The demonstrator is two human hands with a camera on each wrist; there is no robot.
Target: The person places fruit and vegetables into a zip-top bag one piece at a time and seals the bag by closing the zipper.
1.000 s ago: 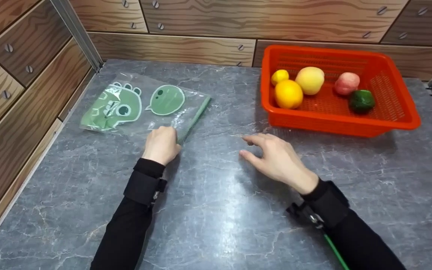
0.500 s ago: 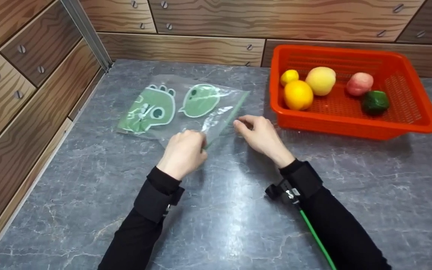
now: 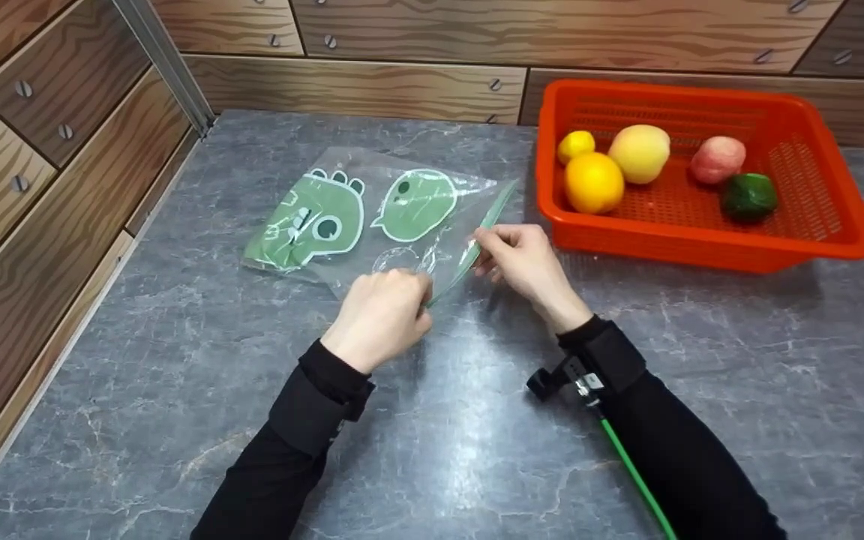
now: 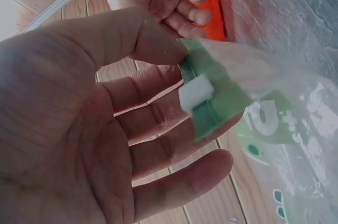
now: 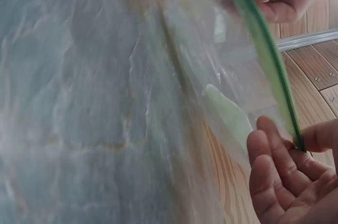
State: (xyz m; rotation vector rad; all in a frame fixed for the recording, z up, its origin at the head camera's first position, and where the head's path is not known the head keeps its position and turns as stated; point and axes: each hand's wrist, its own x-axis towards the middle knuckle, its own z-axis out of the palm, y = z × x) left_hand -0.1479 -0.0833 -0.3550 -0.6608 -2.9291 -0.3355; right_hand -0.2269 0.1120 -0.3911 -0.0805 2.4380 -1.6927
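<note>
The left hand (image 3: 381, 319), its other fingers (image 4: 182, 184) bending, is pinching the near corner (image 4: 223, 84) of the plastic bag (image 3: 372, 202); the right hand (image 3: 529, 264) is pinching its green edge (image 5: 272, 60) farther along. The bag, showing green cartoon faces (image 3: 418, 204), is lying on the table (image 3: 177, 420).

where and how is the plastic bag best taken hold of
Probably by the green strip along the right edge of the bag, pinched at two spots from the right, the side towards the basket: it's a narrow band at the outer edge, while the rest looks creased and floppy.
</note>
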